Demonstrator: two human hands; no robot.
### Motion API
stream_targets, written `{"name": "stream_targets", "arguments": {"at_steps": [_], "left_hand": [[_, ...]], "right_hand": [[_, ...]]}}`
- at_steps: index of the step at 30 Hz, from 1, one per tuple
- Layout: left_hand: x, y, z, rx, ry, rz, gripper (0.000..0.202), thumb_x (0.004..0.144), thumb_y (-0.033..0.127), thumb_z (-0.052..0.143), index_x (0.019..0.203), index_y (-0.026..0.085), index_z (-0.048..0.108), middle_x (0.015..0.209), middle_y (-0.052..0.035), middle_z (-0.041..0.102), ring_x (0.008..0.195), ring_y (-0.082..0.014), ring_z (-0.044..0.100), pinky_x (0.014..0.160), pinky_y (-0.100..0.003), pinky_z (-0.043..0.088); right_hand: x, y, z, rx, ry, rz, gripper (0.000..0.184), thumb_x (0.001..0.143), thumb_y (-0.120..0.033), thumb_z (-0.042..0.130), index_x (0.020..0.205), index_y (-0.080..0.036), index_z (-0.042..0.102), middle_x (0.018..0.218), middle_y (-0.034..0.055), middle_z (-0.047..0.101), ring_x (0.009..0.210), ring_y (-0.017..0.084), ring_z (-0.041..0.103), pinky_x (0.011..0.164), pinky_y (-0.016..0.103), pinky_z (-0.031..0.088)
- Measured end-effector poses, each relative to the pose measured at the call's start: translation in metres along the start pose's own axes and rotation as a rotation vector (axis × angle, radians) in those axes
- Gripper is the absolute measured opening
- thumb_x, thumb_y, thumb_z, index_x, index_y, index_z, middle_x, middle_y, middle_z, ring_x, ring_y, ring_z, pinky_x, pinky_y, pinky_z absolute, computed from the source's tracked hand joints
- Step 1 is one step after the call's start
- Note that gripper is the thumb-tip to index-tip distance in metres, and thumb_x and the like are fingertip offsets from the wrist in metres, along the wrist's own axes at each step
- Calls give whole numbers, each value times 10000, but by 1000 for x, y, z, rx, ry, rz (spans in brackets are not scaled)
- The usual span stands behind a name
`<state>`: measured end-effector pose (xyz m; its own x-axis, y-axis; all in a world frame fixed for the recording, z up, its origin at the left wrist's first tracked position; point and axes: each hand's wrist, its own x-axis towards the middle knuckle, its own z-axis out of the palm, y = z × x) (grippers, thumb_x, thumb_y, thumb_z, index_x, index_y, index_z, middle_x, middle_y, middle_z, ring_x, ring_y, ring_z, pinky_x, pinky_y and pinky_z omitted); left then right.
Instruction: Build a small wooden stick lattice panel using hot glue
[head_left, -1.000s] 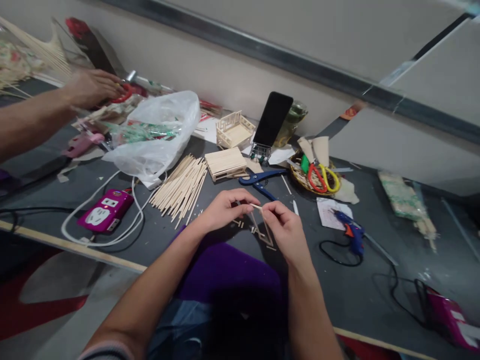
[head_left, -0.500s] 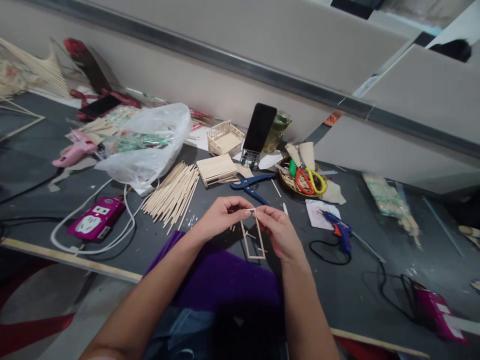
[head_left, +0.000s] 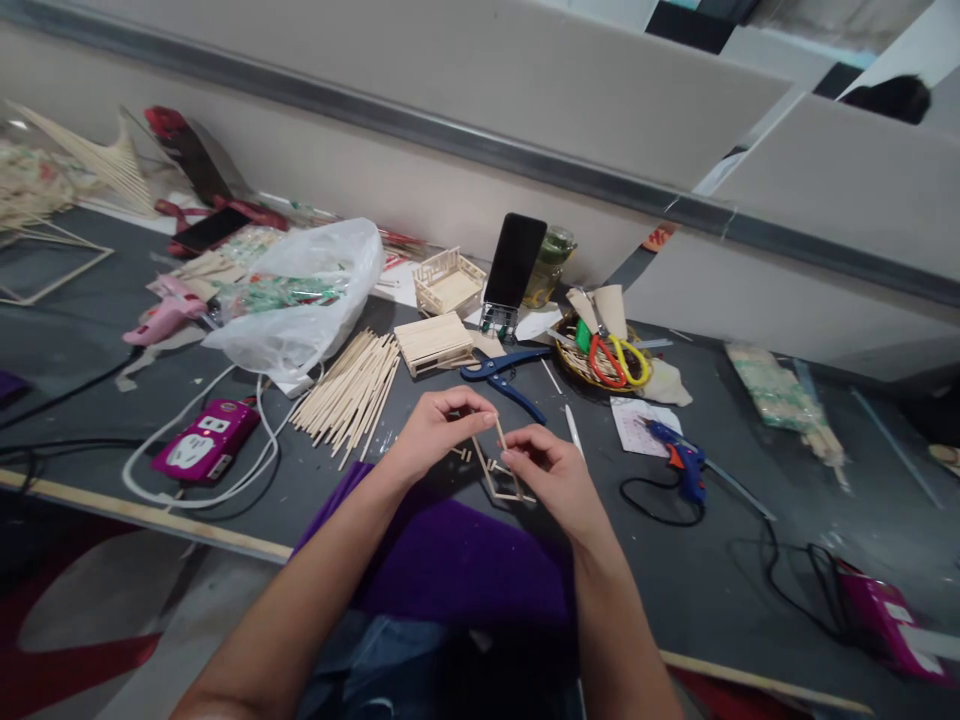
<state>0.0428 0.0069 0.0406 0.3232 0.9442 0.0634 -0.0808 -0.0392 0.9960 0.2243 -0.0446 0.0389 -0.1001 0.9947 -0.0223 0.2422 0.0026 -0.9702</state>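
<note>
Stick frame (head_left: 485, 470): below and between the hands — long axis running near to far
Left hand (head_left: 444, 432): pinching its far end
Right hand (head_left: 553, 472): fingertips closed on its right side

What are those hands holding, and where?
A pale, rectangular wooden stick frame: the left hand pinches its far end, and the right hand its right side, near that end.

Bare tabletop (head_left: 637, 590) gives passage to the right of the right hand (head_left: 551, 470), as far as the glue gun (head_left: 684, 460) and its looped cord (head_left: 664, 522); forward of the hands, the blue cutter (head_left: 517, 370) and white pen (head_left: 573, 428) obstruct low travel; left of the left hand (head_left: 439, 430), the stick bundle (head_left: 352, 390) limits clearance; between the hands, the stick frame (head_left: 484, 467) blocks direct crossing.
</note>
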Motion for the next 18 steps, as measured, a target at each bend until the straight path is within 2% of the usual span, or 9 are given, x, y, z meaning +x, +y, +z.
{"name": "stream_targets", "arguments": {"at_steps": [3,6,9,11,14,18], "left_hand": [[-3,-2,-4,1,-19,4,269,748,409,752,845,158,739,884,-51,669,800,-148,585,700,-249,452],[-6,-7,-11,-12,66,-46,381,766,452,723,1031,179,708,1016,-60,665,763,-126,567,611,-220,444],[-8,-16,-19,-31,165,-135,461,754,514,707,1053,165,669,911,-49,667,671,-113,536,533,-207,421],[-10,-23,-23,-40,157,-177,470,737,522,712,1027,156,661,857,-45,671,671,-122,552,539,-211,432],[-12,-35,-27,-20,121,-218,460,722,499,717,1022,157,654,838,-48,684,686,-134,586,563,-221,439],[-13,-51,-33,172,182,-168,344,738,411,686,973,161,664,798,-29,674,723,-150,615,675,-259,470]], "right_hand": [[-6,1,0,-165,65,-104,112,838,-310,658,803,-211,698,766,7,617,657,141,519,604,272,398],[-7,-3,0,-359,141,-241,91,878,-255,622,816,-218,677,806,20,638,765,172,558,682,295,429],[-5,-4,2,-585,184,-390,122,916,-207,570,835,-212,661,832,39,648,837,195,546,770,328,433],[-3,0,4,-711,179,-450,150,935,-187,538,844,-204,655,835,50,647,840,203,525,775,334,424],[1,13,12,-852,148,-468,172,949,-175,513,853,-196,654,840,61,635,837,211,500,766,333,411],[8,28,23,-1030,92,-449,161,939,-180,537,834,-189,659,830,69,617,830,222,482,735,330,390]]}}
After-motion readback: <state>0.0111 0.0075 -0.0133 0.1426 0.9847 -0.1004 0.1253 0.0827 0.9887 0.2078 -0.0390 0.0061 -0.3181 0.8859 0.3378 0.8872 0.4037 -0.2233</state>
